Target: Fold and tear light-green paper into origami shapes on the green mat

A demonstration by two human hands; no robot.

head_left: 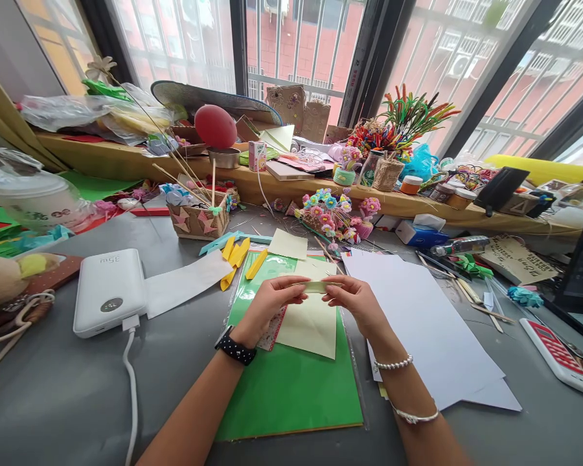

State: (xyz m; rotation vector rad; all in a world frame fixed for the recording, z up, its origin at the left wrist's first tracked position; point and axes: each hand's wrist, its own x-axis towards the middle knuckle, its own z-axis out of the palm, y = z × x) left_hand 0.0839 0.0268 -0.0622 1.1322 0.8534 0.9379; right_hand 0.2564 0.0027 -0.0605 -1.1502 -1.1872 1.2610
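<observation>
Both hands pinch a narrow folded strip of pale yellow paper (315, 287), one at each end, held level above the desk. My left hand (274, 301) grips its left end, and my right hand (357, 299) grips the right end. Below the strip lie pale yellow paper sheets (311, 330) on a green sheet pack (291, 401) in a clear sleeve. A red-and-white patterned strip (273, 329) is partly hidden by my left hand. Just beyond are a pale square of paper (288, 244) and folded yellow paper pieces (234, 259).
White paper sheets (418, 323) lie to the right, near a red-and-white calculator (558, 356). On the left stands a white power bank (109, 291) with a cable (131, 388). Farther back are a decorated box (199, 220), craft flowers (330, 210) and a red balloon (216, 126).
</observation>
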